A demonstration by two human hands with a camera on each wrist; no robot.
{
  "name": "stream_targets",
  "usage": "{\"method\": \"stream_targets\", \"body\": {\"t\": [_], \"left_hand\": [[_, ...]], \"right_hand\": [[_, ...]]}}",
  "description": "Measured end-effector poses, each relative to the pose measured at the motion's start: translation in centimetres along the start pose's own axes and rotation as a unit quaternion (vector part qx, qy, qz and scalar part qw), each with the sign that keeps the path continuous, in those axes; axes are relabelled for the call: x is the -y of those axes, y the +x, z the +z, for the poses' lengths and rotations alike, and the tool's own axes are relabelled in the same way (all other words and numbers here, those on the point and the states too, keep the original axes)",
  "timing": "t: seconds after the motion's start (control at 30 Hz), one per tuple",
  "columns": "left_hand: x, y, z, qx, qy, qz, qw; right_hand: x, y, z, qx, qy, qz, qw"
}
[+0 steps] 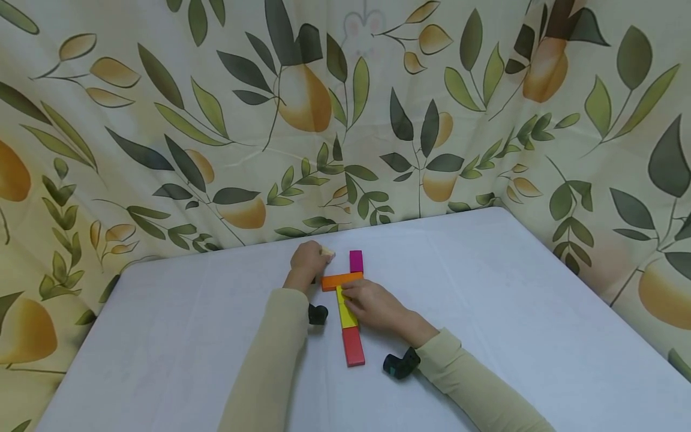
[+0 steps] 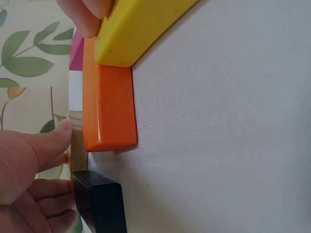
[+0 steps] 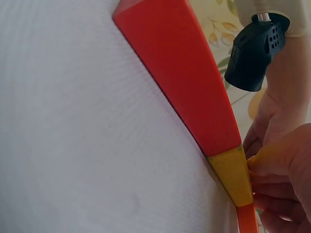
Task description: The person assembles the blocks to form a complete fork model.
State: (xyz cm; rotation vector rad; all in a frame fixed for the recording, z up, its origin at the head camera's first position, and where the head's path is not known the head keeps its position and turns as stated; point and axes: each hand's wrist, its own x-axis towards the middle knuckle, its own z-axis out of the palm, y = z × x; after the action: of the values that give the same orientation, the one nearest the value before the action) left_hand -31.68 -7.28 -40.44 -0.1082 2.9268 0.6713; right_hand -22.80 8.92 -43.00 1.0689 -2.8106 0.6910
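Observation:
In the head view my left hand [image 1: 309, 259] is at the far side of the table and pinches a pale wooden block [image 1: 327, 253]. A black block [image 2: 99, 199] stands close below those fingers in the left wrist view. My right hand [image 1: 378, 305] grips the yellow block [image 1: 347, 315], its thumb against the side in the right wrist view. That block's far end meets an orange block [image 1: 336, 282] lying crosswise. A red block [image 1: 353, 347] touches its near end. Beyond the orange block lies a magenta block [image 1: 356, 261].
A white cloth [image 1: 178, 342] covers the table. Behind it hangs a curtain [image 1: 216, 120] with leaves and fruit. Black wrist cameras [image 1: 402, 364] sit on both wrists, low over the cloth.

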Motion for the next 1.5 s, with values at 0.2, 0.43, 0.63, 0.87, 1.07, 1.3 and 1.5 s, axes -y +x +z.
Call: {"method": "stream_targets", "body": {"t": [0.2,0.43,0.63,0.87,1.07,1.3,1.5], "left_hand": [[-0.1,0.0,-0.1,0.010,-0.003,0.011,0.9999],[0.3,0.1,-0.3,0.015,-0.012,0.055,0.9983],[0.4,0.2,-0.6,0.028,-0.020,0.059,0.9976],[0.5,0.6,-0.6,0.040,-0.018,0.062,0.9971],[1.0,0.8,-0.6,0.051,-0.010,0.101,0.9935],[1.2,0.9,-0.8,0.071,-0.008,0.134,0.9884],[1.1,0.9,-0.7,0.084,-0.011,0.141,0.9864]], "right_hand": [[-0.1,0.0,0.0,0.005,0.001,0.001,1.0000],[-0.1,0.1,0.0,0.006,-0.003,0.003,1.0000],[0.1,0.1,-0.2,0.020,-0.007,0.021,0.9996],[0.1,0.2,-0.3,0.027,-0.010,0.021,0.9993],[0.0,0.3,-0.4,0.027,-0.012,0.021,0.9993],[0.0,0.2,-0.2,0.024,-0.009,0.020,0.9995],[0.0,0.0,-0.3,0.018,-0.010,0.010,0.9997]]}}
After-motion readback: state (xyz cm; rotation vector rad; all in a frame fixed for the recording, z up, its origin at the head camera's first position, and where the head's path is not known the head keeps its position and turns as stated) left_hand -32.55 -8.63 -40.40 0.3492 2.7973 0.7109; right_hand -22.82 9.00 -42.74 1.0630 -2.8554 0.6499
